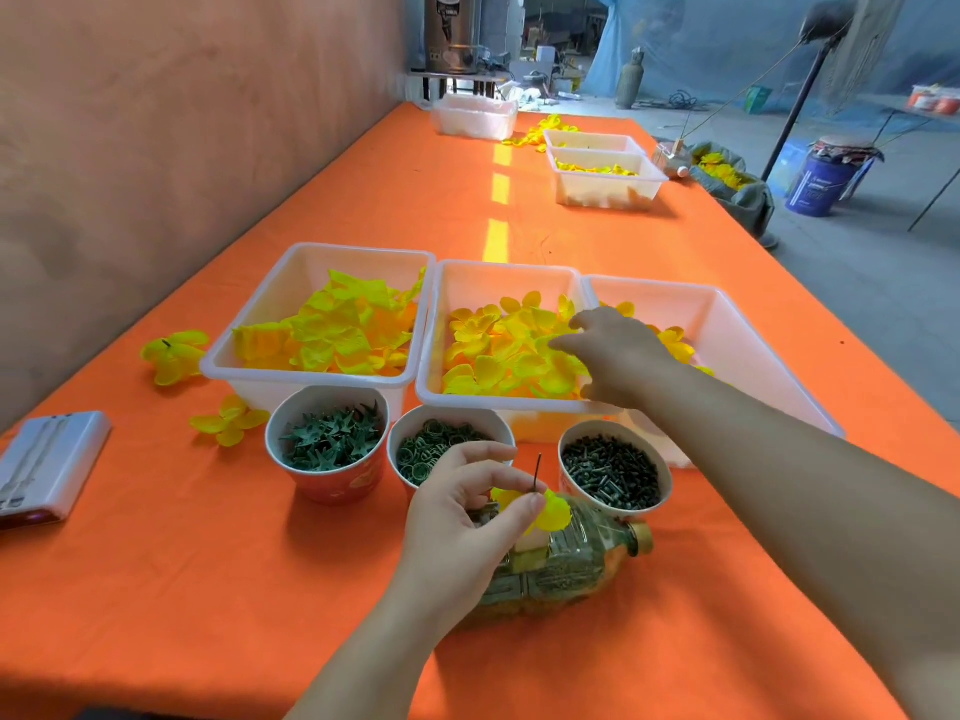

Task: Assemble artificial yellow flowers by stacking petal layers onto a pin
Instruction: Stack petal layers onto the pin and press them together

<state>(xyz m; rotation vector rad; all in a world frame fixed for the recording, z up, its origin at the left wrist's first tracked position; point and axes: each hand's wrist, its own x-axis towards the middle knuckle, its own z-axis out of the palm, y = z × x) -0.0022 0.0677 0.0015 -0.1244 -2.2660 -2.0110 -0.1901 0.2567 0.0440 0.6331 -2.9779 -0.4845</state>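
Left hand [467,517] pinches thin dark metal pin [537,472] upright, one yellow fabric petal layer [551,511] threaded on. Right hand [618,356] is empty, fingers loose, over loose yellow petals [498,350] in middle white plastic tray [431,324]. Petals look light, floppy — pinch one by its edge.

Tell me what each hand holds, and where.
Left hand pinches the pin low down, at the yellow petal layer threaded on it. Right hand hovers over the middle tray, holding nothing.
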